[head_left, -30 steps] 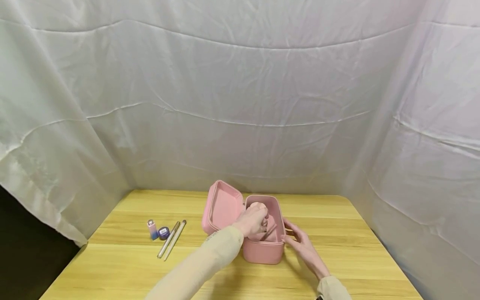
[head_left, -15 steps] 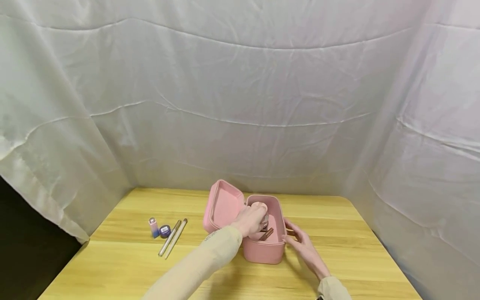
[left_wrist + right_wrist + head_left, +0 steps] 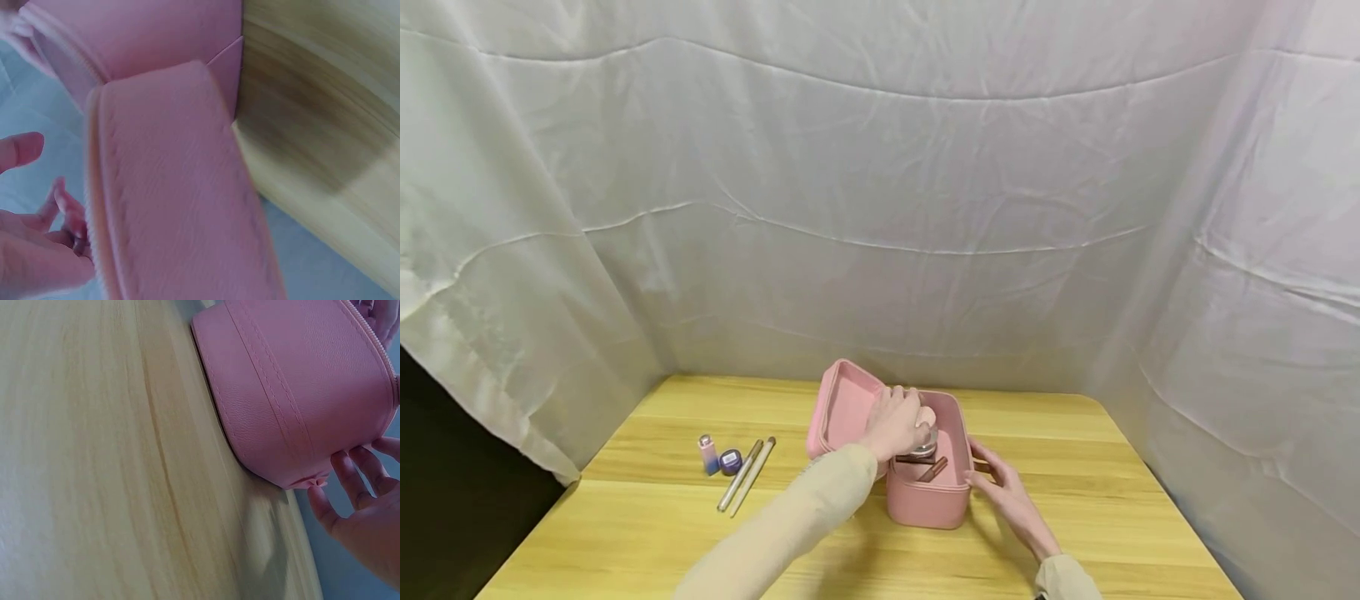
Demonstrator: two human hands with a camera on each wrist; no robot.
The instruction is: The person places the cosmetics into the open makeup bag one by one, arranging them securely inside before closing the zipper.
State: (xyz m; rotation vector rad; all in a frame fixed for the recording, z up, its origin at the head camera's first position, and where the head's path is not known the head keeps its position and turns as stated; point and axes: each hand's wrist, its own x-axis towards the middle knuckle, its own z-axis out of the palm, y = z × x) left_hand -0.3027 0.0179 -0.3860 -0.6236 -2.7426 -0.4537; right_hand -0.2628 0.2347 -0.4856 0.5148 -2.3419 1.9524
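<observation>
A pink zippered case (image 3: 928, 507) stands on the table, its lid (image 3: 848, 408) folded open to the left. Inside lie a short brown tube (image 3: 934, 469), a pale pink round item (image 3: 927, 416) and a clear round container (image 3: 927, 442). My left hand (image 3: 891, 425) hovers over the case's left rim beside the lid, partly covering the contents. In the left wrist view its thumb and fingers are apart, with nothing seen between them. The fingers of my right hand (image 3: 1006, 496) rest against the case's right side, by the handle (image 3: 307, 483).
To the left on the wooden table (image 3: 1060, 450) lie two makeup brushes (image 3: 752, 477). Beside them are a small purple jar (image 3: 730, 462) and a pink-and-blue little bottle (image 3: 708, 455). Grey-white curtains (image 3: 880, 208) hang behind and at both sides.
My left hand has come up out of the case and shifted left toward the lid, leaving the clear container and brown tube in view. My right hand stays at the case's side.
</observation>
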